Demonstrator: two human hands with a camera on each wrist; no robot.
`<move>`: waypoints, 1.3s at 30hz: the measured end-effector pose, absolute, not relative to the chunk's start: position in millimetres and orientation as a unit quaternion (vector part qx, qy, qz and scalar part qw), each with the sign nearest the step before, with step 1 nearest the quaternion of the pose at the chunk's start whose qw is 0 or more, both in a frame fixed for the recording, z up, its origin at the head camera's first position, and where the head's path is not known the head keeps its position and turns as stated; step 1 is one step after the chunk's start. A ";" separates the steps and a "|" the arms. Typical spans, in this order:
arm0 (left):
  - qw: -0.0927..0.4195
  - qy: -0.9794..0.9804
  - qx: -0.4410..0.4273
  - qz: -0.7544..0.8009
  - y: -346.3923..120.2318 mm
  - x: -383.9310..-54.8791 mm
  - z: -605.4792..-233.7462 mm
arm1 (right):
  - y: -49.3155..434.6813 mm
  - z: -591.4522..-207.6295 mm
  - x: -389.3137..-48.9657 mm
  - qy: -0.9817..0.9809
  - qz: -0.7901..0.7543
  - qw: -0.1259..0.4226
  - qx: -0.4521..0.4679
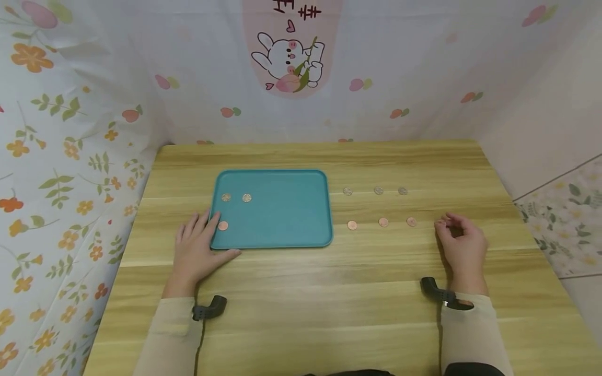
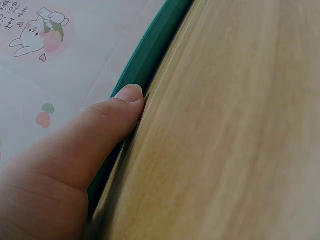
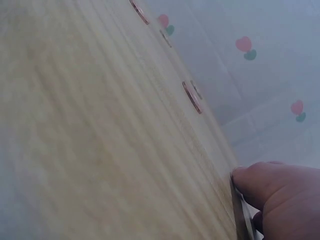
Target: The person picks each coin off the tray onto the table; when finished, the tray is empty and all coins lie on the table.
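A teal tray (image 1: 277, 209) lies on the wooden table. My left hand (image 1: 197, 250) rests at its front left corner, fingers stretched along the left rim and thumb touching the front edge. Inside the tray are two pale coins (image 1: 246, 198) and, close to my fingertips, one copper coin (image 1: 223, 225). To the right of the tray are a row of three silvery coins (image 1: 378, 191) and, below it, three copper coins (image 1: 383, 222). Beyond that lower row my right hand (image 1: 463, 243) rests on the table, fingers bent. I cannot tell whether a coin is under its fingertips.
The wooden table (image 1: 301, 303) runs back to a white patterned cloth (image 1: 197, 68). Floral cloth (image 1: 66, 198) hangs along the left side. Each forearm wears a dark wrist camera mount, one at the left wrist (image 1: 209, 309).
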State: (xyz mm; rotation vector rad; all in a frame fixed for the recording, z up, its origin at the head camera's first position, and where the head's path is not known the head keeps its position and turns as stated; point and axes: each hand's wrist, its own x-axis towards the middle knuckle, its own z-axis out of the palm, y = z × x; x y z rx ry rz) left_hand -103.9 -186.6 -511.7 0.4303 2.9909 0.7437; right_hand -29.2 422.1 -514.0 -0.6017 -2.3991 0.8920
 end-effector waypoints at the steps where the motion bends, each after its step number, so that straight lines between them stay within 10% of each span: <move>1: 0.015 0.961 0.138 0.237 -187.0 -103.7 -512.0 | 422.8 -515.1 -29.3 -0.883 0.328 0.249 -0.224; 39: 0.018 0.961 0.136 0.242 -185.4 -103.0 -509.8 | 425.2 -512.4 -34.0 -0.883 0.334 0.210 -0.254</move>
